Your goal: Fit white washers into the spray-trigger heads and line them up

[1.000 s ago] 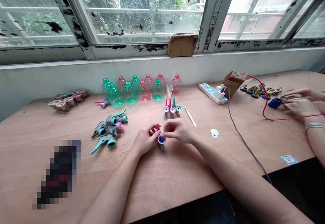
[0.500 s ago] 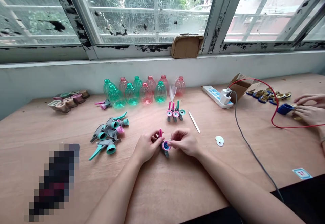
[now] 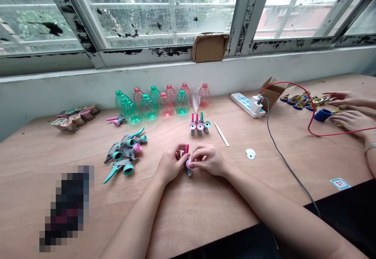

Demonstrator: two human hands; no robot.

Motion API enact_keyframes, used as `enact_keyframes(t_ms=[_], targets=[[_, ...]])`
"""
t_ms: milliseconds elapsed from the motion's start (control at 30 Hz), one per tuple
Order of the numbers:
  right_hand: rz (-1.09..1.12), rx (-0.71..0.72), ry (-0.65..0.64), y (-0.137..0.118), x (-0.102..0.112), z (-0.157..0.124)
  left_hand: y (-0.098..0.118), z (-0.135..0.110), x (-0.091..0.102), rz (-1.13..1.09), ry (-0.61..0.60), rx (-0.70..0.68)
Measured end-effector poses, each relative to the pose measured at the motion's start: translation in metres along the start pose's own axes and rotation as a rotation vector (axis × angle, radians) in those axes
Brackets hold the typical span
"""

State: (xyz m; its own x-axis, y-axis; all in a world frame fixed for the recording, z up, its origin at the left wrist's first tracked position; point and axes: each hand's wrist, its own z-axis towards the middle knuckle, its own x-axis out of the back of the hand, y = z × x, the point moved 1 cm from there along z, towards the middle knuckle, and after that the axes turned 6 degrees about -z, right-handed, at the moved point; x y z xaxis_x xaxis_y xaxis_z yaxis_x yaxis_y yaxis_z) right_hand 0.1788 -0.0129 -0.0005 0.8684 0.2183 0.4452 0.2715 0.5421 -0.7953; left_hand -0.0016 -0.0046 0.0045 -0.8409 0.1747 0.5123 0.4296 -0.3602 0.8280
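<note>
Both my hands meet at the middle of the wooden table (image 3: 205, 208). My left hand (image 3: 170, 164) grips a small spray-trigger head (image 3: 188, 164) with a pink lever and grey body. My right hand (image 3: 209, 160) pinches at its pink round cap, fingers closed on it. Beyond my hands stand three assembled trigger heads (image 3: 199, 125) in a row. A pile of grey, teal and pink trigger heads (image 3: 126, 153) lies to the left. Small green and pink bottles (image 3: 160, 102) stand in a group further back.
A white stick (image 3: 221, 133) and white discs (image 3: 250, 154) lie right of my hands. A power strip (image 3: 246, 104) with a grey cable (image 3: 282, 157) and a cardboard box (image 3: 274, 90) sit at right. Another person's hands (image 3: 349, 112) work among gold and blue rings. Small trays (image 3: 75, 117) sit far left.
My right hand's fingers have closed down onto the pink cap of the trigger head, now covering it. The camera view shifted slightly.
</note>
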Motion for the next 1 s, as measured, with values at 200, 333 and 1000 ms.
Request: enact_keyframes(t_ms=[200, 333, 1000], targets=[[-0.134, 0.081, 0.005, 0.003, 0.004, -0.002, -0.001, -0.009, 0.004, -0.194, -0.048, 0.000], [-0.105, 0.116, 0.004, 0.002, 0.001, -0.002, 0.004, -0.012, 0.010, -0.089, -0.224, -0.051], [-0.364, 0.065, 0.082, -0.005, -0.002, -0.005, 0.005, -0.013, 0.001, 0.074, -0.053, -0.071]])
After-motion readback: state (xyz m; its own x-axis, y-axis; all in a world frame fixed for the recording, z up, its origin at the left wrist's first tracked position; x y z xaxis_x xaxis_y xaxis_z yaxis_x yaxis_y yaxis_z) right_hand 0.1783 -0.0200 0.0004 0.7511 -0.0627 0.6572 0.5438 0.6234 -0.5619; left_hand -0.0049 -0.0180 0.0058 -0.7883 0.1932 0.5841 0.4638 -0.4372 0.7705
